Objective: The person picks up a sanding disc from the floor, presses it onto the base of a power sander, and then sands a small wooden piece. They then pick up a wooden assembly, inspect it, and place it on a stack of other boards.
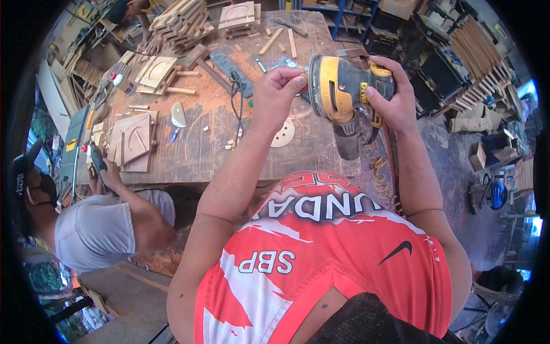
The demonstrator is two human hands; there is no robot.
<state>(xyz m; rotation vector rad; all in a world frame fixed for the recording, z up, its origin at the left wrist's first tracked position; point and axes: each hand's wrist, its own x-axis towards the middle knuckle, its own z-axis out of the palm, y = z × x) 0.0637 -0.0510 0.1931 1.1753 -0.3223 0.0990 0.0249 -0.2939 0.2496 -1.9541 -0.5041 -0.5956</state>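
My right hand point(395, 94) is wrapped round the yellow and black body of a random orbital sander point(337, 86), raised above the near right part of the workbench. The sander is tipped on its side, its round pad facing left and its dust canister pointing down toward me. My left hand point(279, 92) is closed in a pinch at the pad's edge. What lies between thumb and finger is too small to make out. A pale sanding disc point(282, 133) with holes lies on the bench below, partly behind my left forearm.
The wooden workbench point(212, 157) carries sawdust, a clamp-like grey tool point(232, 71), wood strips point(271, 41) and stacked wooden panels point(133, 140). At left a co-worker point(109, 229) holds a power tool point(97, 160); another person's hands point(150, 45) are at the far left. A coiled hose point(378, 172) hangs nearby.
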